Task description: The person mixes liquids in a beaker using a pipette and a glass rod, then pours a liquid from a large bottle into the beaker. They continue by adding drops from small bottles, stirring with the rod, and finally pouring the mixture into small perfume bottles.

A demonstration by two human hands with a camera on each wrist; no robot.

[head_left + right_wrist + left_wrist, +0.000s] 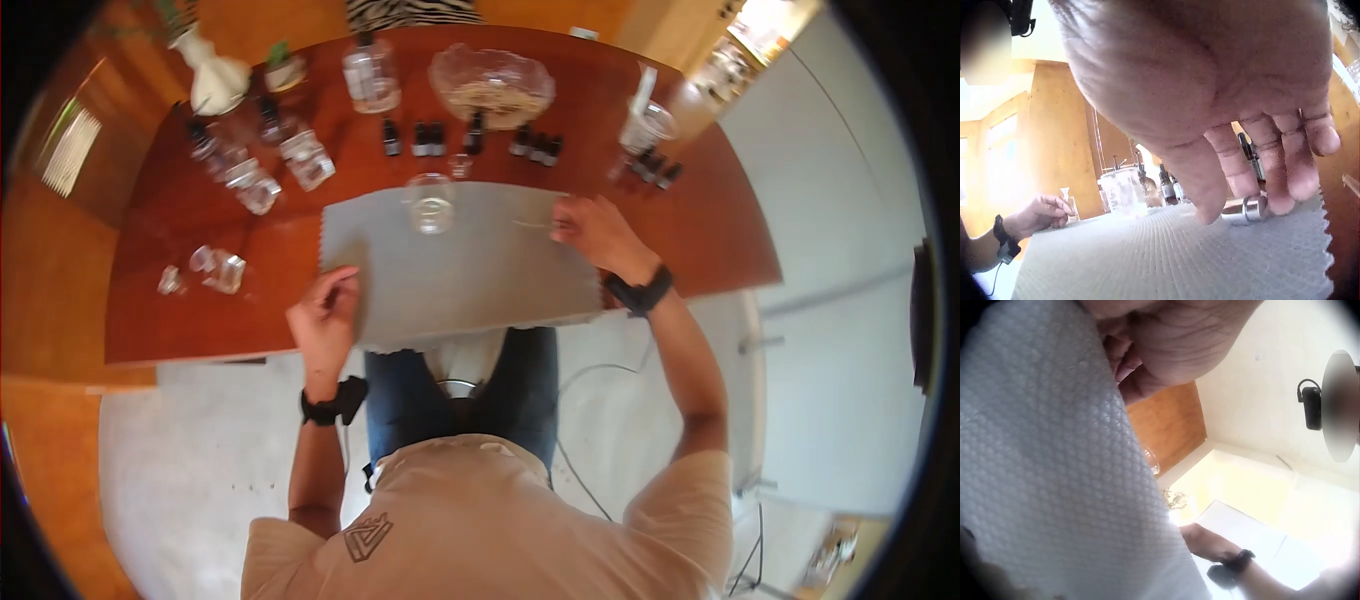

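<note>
My left hand rests at the left edge of a grey textured mat, fingers loosely curled and holding nothing visible. The mat's surface fills much of the left wrist view. Over the mat's right part is my right hand, thumb and fingers pointing down. Between its thumb and fingertips sits a short silver metal cylinder, close against the mat and partly hidden by the fingers. A thin pale line extends left from that hand in the head view. A clear cup stands at the mat's far edge.
Several small dark bottles line up behind the mat. Behind them stand a large clear bottle and a glass bowl of thin sticks. Clear glassware lies on the left, near a white vase. Another clear cup is at right.
</note>
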